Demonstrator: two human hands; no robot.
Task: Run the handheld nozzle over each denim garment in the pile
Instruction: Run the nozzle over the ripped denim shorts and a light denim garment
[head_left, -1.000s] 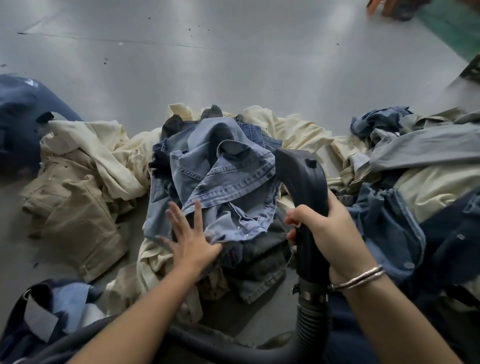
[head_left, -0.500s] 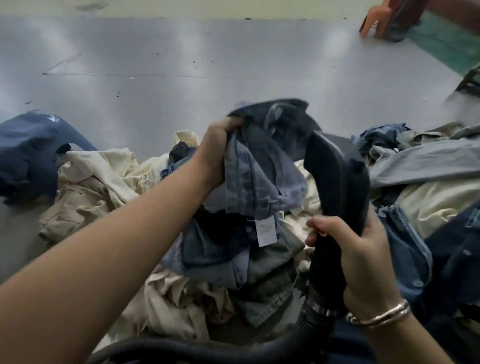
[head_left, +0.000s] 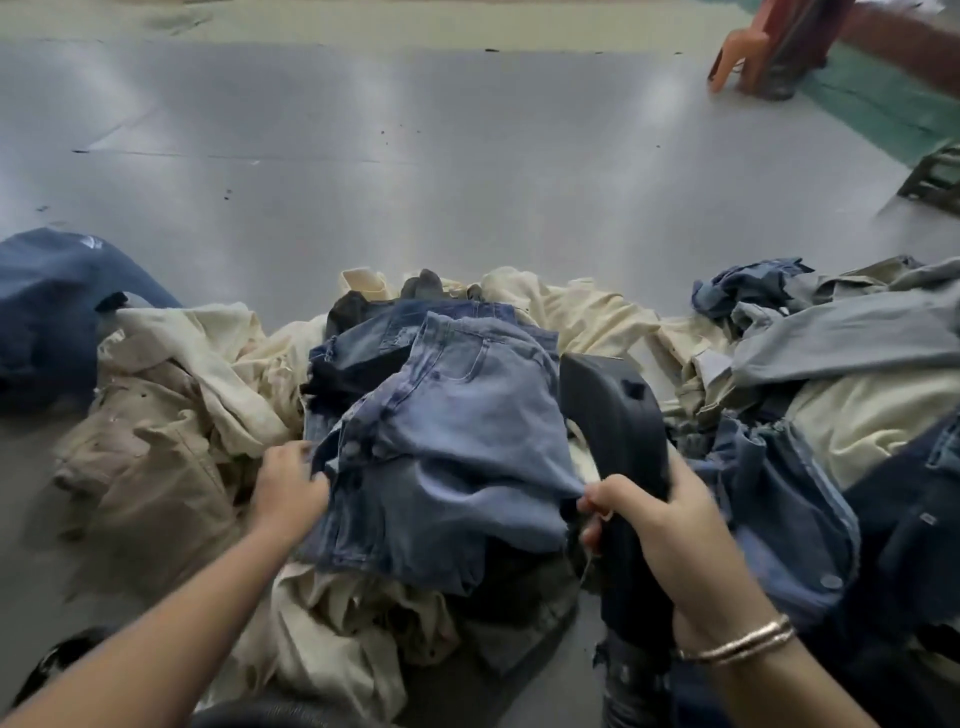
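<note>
Black handheld nozzle (head_left: 610, 415) stands upright at the right edge of light-blue denim shorts (head_left: 447, 447) spread atop the garment pile (head_left: 218, 384) on the grey floor (head_left: 415, 182). The right hand (head_left: 665, 525) wraps its handle, fingers also pinching the denim hem; the left hand (head_left: 288, 491) grips the shorts' waistband. No readable labels.

— What sort of place was it?

— A garment workshop or factory floor, by the look of it. Denim and cream garments (head_left: 519, 322) lay heaped straight on a broad, bare grey floor (head_left: 415, 156) across the lower frame.

— Anything else?

— A plastic stool (head_left: 737, 57) stood at the upper right beside a green floor strip (head_left: 872, 109). No home furnishings showed.
</note>
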